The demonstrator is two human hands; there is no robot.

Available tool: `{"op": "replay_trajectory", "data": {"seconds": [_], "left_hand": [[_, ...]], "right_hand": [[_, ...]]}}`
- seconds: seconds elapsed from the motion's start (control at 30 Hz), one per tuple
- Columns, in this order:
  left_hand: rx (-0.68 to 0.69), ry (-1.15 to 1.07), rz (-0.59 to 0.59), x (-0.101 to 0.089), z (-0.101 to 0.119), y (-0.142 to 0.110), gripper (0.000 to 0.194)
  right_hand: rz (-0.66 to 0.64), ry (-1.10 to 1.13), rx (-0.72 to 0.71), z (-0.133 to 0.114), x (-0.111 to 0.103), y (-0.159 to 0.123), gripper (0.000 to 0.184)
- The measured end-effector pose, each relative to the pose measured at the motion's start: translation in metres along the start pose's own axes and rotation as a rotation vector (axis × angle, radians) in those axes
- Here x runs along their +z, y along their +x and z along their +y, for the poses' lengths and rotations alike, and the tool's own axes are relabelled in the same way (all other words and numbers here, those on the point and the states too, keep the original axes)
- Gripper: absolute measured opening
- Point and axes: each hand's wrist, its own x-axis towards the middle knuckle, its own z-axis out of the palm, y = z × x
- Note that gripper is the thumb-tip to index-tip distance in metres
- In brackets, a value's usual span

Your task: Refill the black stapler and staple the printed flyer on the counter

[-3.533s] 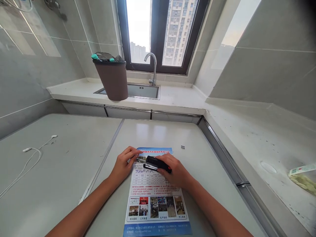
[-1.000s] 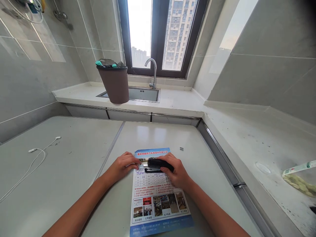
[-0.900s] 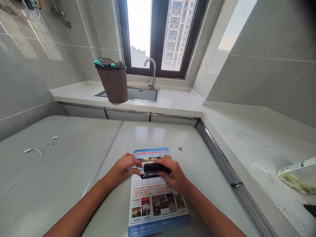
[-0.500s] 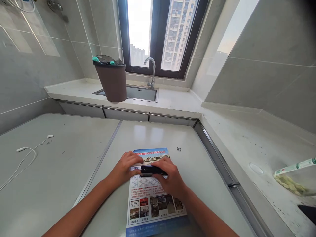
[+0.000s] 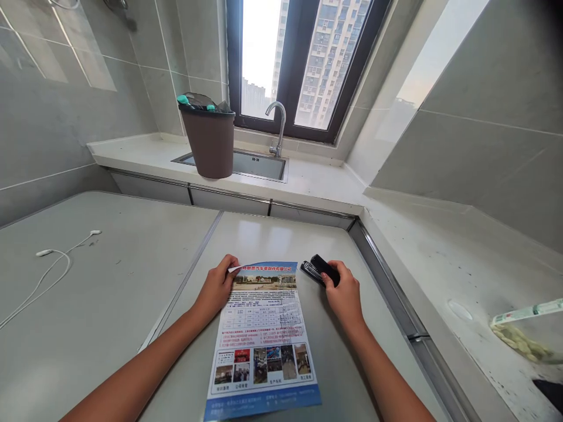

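Observation:
A printed flyer (image 5: pixel 264 328) with blue bands at top and bottom lies flat on the grey table (image 5: pixel 281 240) in front of me. My left hand (image 5: pixel 217 287) pinches its top left corner, which curls up slightly. My right hand (image 5: pixel 343 293) is closed around a black stapler (image 5: pixel 320 269), held just right of the flyer's top right corner, at or just above the table.
White earphones (image 5: pixel 48 264) trail across the table at far left. Behind, a white counter holds a sink (image 5: pixel 250 165), a tap (image 5: pixel 278 126) and a brown bin (image 5: pixel 210 140). A counter runs along the right with a tube (image 5: pixel 528 310) lying on it.
My right hand has carried the stapler off the flyer to its upper right. My left hand has shifted to the flyer's top left corner and lifted it a little.

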Motion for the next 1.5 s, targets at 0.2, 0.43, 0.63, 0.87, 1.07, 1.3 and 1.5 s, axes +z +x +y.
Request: {"op": "replay_trajectory", "data": {"seconds": [0.2,0.43,0.63,0.87,1.07,1.3,1.5], "left_hand": [[-0.122,-0.252,0.093,-0.008,-0.002,0.005,0.016],[-0.165,-0.216,0.184,-0.004,-0.006,0.006,0.013],[-0.158,-0.127,0.217,-0.003,-0.006,0.006,0.008],[-0.151,-0.107,0.238,-0.002,-0.004,0.005,0.008],[-0.159,-0.113,0.248,-0.002,-0.003,0.005,0.008],[-0.160,-0.150,0.250,-0.001,-0.003,0.004,0.008],[-0.165,-0.139,0.263,-0.002,-0.001,0.003,0.009]], "right_hand": [[-0.130,-0.018,-0.071,-0.006,0.003,-0.005,0.031],[-0.243,-0.034,-0.167,-0.025,-0.004,-0.011,0.019],[-0.385,-0.224,-0.225,-0.044,-0.006,-0.025,0.045],[-0.485,-0.303,-0.211,-0.063,-0.002,-0.045,0.043],[-0.517,-0.279,-0.255,-0.076,0.003,-0.062,0.044],[-0.453,-0.363,-0.244,-0.077,0.009,-0.069,0.043],[-0.431,-0.402,-0.270,-0.077,0.012,-0.072,0.038]]}}
